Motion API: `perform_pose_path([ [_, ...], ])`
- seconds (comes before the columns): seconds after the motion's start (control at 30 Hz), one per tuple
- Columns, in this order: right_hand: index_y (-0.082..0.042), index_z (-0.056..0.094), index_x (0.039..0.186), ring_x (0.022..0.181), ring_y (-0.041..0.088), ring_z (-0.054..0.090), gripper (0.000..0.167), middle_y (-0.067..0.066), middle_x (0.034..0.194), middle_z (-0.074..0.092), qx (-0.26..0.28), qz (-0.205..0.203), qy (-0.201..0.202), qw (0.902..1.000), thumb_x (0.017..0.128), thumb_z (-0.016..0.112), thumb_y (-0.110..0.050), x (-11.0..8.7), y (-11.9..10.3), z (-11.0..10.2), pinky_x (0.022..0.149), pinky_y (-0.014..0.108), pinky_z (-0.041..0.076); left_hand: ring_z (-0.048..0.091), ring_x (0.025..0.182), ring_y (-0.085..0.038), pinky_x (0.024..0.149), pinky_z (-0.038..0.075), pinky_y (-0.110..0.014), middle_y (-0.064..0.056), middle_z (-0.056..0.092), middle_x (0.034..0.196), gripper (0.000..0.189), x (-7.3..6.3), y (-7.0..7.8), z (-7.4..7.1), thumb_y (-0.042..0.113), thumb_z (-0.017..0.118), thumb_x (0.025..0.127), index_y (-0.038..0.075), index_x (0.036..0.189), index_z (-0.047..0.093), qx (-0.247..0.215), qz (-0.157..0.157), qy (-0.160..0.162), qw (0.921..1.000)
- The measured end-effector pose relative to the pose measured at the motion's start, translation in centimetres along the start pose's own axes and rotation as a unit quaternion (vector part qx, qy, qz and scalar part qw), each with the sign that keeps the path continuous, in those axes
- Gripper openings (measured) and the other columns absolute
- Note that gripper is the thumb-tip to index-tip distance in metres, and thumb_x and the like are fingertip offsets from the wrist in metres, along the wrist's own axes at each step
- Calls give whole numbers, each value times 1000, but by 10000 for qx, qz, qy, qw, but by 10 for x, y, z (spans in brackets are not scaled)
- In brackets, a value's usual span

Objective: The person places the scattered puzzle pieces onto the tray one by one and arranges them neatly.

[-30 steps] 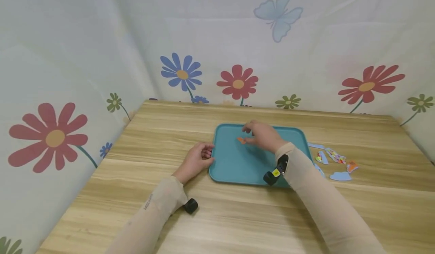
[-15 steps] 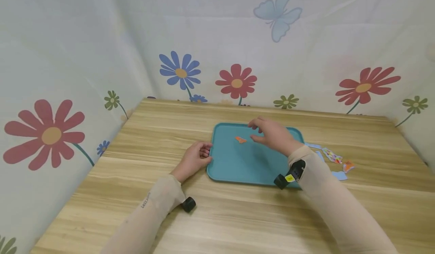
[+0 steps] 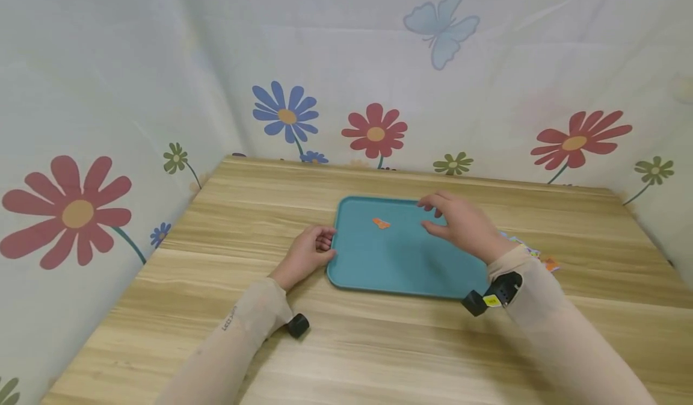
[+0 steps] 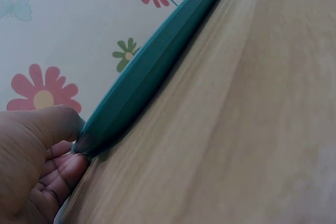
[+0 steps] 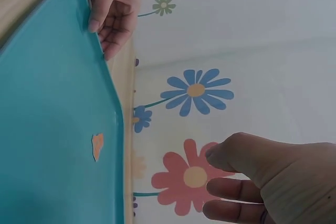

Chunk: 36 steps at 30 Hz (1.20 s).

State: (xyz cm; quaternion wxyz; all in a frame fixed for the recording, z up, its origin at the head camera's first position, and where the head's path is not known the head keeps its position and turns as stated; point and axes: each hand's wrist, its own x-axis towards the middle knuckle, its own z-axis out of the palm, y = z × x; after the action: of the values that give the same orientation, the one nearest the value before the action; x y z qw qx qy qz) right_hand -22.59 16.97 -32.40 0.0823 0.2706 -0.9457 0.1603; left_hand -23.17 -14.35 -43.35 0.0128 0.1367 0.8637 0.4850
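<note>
A teal tray [image 3: 379, 266] lies on the wooden table, and a small orange paper-like piece [image 3: 381, 223] rests in its upper left part. At the tray's left edge, my left hand [image 3: 304, 253] grips the rim; the left wrist view has the thumb on the rim with curled fingers against its outer side. My right hand [image 3: 464, 223] hovers above the tray's right half, thumb and fingers apart and loosely bent, holding nothing. In the right wrist view the orange piece [image 5: 97, 146] is well away from that hand.
Just right of the tray lie several small irregular pieces, among them an orange one [image 3: 551, 265] and a multicoloured one [image 3: 530, 250], partly hidden by my right arm. A flower-printed curtain [image 3: 325, 50] stands behind the wooden table [image 3: 390, 345].
My right hand has drawn away from the orange piece and moved right across the tray, leaving the piece lying there. The left hand stays at the tray's edge.
</note>
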Motion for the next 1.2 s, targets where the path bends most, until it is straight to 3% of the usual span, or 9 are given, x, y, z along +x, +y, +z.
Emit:
perform_pose_path([
  [0.57,-5,65,111,80,21,61,31,9,96,66,-318,-231,583,9975,83,73,-14,-37,25,-12,64,36,53,60,91,-20,80,55,-23,-17,56,107,42,1,-2,0,-1,68,83,-7,123,56,3,43,-17,10000],
  [1.03,-2,67,107,79,18,60,28,9,96,65,-221,-83,586,9980,80,75,-6,-71,49,-15,61,31,51,60,91,-20,80,55,-23,-18,56,107,42,0,1,0,-1,68,83,-7,122,56,6,40,-13,10000],
  [1.2,-1,66,106,76,17,58,27,12,96,65,-219,133,359,9990,81,74,-7,-81,59,-14,59,28,49,59,91,-20,79,54,-22,-18,55,107,42,0,1,0,-2,68,83,-7,123,56,-12,8,-21,10000],
])
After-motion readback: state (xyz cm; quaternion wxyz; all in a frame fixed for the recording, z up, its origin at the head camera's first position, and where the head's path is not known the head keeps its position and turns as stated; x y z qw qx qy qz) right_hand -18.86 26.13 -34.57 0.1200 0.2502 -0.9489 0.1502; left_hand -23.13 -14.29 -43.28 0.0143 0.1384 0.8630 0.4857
